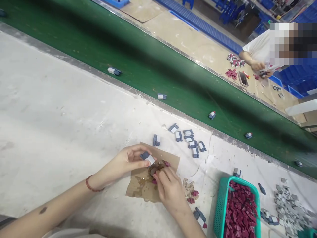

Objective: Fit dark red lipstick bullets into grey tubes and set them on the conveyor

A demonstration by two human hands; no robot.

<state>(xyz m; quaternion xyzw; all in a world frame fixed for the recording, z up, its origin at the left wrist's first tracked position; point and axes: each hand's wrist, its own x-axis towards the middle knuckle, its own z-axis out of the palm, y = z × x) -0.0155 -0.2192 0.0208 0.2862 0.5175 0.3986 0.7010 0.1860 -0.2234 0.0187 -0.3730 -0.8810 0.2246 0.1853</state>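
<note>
My left hand [127, 162] is closed around a small dark blue and light grey plastic part [148, 158], held just above a brown cardboard sheet [141, 172]. My right hand [170, 185] is pinched over the same cardboard, with a small maroon plastic piece [155, 181] at its fingertips, mostly covered by the fingers. Between the hands, a dark round ring [153, 171] lies on the cardboard among wet, amber-coloured stains. Another maroon piece [167, 163] sits near the cardboard's right side. Several blue and grey parts [190, 139] lie grouped beyond it.
A green conveyor belt [138, 56] carrying spaced-out parts runs diagonally behind the white table [61, 105]. At right stands a teal basket [220, 206] of maroon pieces, beside a pile of light grey pieces [289, 205]. Across the belt, a person [260, 49] handles similar parts.
</note>
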